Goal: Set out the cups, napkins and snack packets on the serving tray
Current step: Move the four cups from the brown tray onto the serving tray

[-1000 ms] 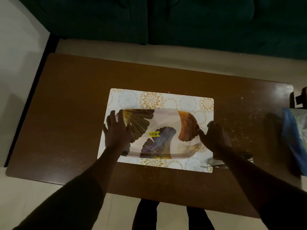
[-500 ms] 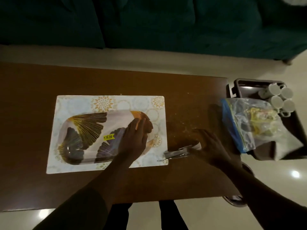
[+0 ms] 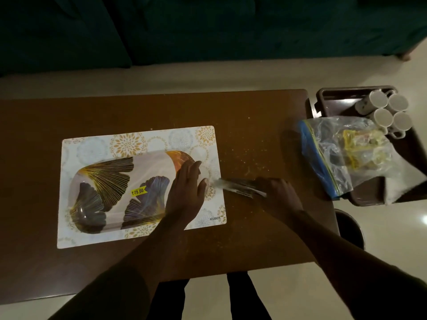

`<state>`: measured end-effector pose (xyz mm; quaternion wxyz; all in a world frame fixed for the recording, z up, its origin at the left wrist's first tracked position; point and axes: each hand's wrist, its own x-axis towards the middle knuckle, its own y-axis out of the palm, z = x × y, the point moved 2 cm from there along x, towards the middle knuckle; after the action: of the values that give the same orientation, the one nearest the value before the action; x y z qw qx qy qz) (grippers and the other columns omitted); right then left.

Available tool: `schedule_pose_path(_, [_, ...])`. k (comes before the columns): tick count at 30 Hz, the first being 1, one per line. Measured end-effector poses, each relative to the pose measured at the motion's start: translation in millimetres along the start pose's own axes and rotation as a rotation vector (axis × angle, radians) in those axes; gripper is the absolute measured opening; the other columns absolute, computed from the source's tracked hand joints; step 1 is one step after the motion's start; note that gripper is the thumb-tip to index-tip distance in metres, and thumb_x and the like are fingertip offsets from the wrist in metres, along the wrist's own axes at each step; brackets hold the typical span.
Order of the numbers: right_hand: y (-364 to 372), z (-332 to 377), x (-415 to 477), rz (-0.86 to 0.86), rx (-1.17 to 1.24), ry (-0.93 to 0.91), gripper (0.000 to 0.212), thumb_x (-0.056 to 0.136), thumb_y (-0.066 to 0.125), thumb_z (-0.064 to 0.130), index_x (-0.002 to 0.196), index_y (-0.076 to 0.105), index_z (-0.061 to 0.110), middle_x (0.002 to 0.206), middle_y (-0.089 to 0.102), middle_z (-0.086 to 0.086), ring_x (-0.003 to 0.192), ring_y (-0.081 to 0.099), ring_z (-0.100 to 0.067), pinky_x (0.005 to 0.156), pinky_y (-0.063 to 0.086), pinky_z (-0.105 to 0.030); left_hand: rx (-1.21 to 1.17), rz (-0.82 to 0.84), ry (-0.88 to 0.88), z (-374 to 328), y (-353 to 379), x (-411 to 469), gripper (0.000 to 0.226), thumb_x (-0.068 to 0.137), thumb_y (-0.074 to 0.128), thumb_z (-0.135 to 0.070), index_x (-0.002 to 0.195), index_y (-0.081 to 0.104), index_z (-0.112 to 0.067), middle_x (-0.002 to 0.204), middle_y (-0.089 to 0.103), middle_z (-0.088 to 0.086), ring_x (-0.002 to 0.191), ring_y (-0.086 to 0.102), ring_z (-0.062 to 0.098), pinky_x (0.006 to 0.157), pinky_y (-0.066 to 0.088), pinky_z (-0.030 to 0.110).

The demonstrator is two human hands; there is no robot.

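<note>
Since half a second ago our right hand (image 3: 276,195) has closed on the bunched clear plastic wrap (image 3: 240,188) and drawn it out to the right, so it now stretches from the tray's right end across the bare bench; our left hand (image 3: 186,192) has stayed flat on that same end. The oblong serving tray printed with gold and dark fan-shaped leaves (image 3: 120,188) lies on the white placemat with gold flower rings (image 3: 138,139), left of centre on the brown wooden bench (image 3: 254,116), and a yellow price sticker (image 3: 138,191) sits near its middle.

Our left hand is spread wide, palm down, pinning the tray. Our right hand is curled around the gathered wrap, gripping it.

We judge the step in hand to be unwrapping the tray; nothing has been set out yet. The four white cups (image 3: 390,112) stand clustered in the dark brown plastic bin (image 3: 335,93) off the bench's right end, far corner. The clear zip bag with a blue edge holding yellowish snack packets (image 3: 339,151) lies across that bin's near-left part, and something white, perhaps the napkins (image 3: 402,181), sits at the bin's near right.

Next we would need a steady pull rightward while the left hand holds the tray down, then discard the wrap and reach right for the cups.
</note>
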<state>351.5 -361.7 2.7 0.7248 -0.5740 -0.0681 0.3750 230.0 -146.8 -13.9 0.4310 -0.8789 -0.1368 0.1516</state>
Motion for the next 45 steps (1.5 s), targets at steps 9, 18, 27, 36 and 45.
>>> schedule_pose_path(9, [34,54,19,-0.101,0.291,0.295,0.031,0.084,0.066,0.029,0.104,0.057,0.008,0.09,0.07,-0.009,0.059,0.064,-0.015,0.046,0.048,-0.021,-0.009,0.004,0.031,2,-10,7,0.047,0.098,0.045,-0.028,0.141,0.039,-0.01,0.149,0.038,0.016,0.135,0.042,0.031,0.099,0.05,0.046])
schedule_pose_path(18, [25,67,15,-0.082,0.254,0.279,0.063,0.076,0.051,0.069,0.114,0.05,0.018,0.108,0.064,-0.003,0.074,0.067,-0.017,0.058,0.06,-0.035,0.009,-0.012,0.024,13,-23,8,0.048,0.097,0.047,-0.028,0.141,0.039,-0.01,0.148,0.039,0.016,0.131,0.046,0.034,0.091,0.054,0.048])
schedule_pose_path(27, [-48,-9,34,-0.385,0.178,0.312,0.045,0.088,0.04,0.064,0.101,0.055,0.024,0.088,0.067,0.002,0.07,0.063,-0.017,0.058,0.047,-0.027,0.002,-0.064,0.115,-58,-13,48,0.045,0.099,0.044,-0.031,0.141,0.04,-0.016,0.146,0.041,0.01,0.133,0.043,0.028,0.102,0.046,0.042])
schedule_pose_path(36, [-110,-195,-12,-0.529,0.157,0.492,0.01,0.087,0.053,0.029,0.088,0.059,0.021,0.085,0.07,-0.003,0.076,0.064,-0.03,0.056,0.039,-0.028,-0.001,0.027,0.24,-211,92,102,0.049,0.094,0.052,-0.028,0.141,0.041,-0.019,0.14,0.05,0.008,0.124,0.05,0.026,0.096,0.047,0.042])
schedule_pose_path(45, [-138,-318,-43,-0.59,0.223,0.647,0.016,0.083,0.055,0.021,0.097,0.061,0.02,0.093,0.071,0.0,0.085,0.065,-0.026,0.068,0.054,-0.04,-0.116,0.119,0.375,-313,172,155,0.052,0.089,0.061,-0.02,0.138,0.044,-0.014,0.136,0.051,0.009,0.125,0.051,0.028,0.09,0.049,0.039])
